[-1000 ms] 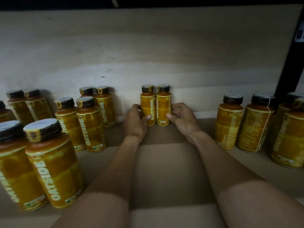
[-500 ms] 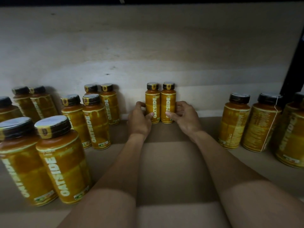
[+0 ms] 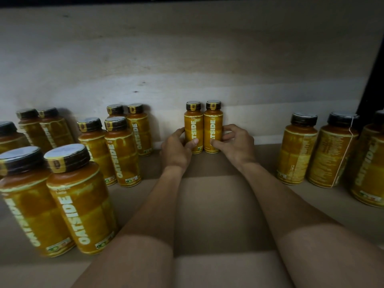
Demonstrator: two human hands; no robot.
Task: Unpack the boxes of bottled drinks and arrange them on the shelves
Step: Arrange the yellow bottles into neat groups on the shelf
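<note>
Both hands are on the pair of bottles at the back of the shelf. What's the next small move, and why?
Probably let go and draw both hands back. The left bottle and right bottle stand upright, side by side at the back wall, labels forward, so they look placed. The left hand grips one, the right hand the other.

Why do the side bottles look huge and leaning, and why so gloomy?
Head view: wide-angle lens stretches and tilts the near bottle, while the centre bottles gripped by left hand and right hand stand straight; dim light, banded shadows on the shelf.
</note>
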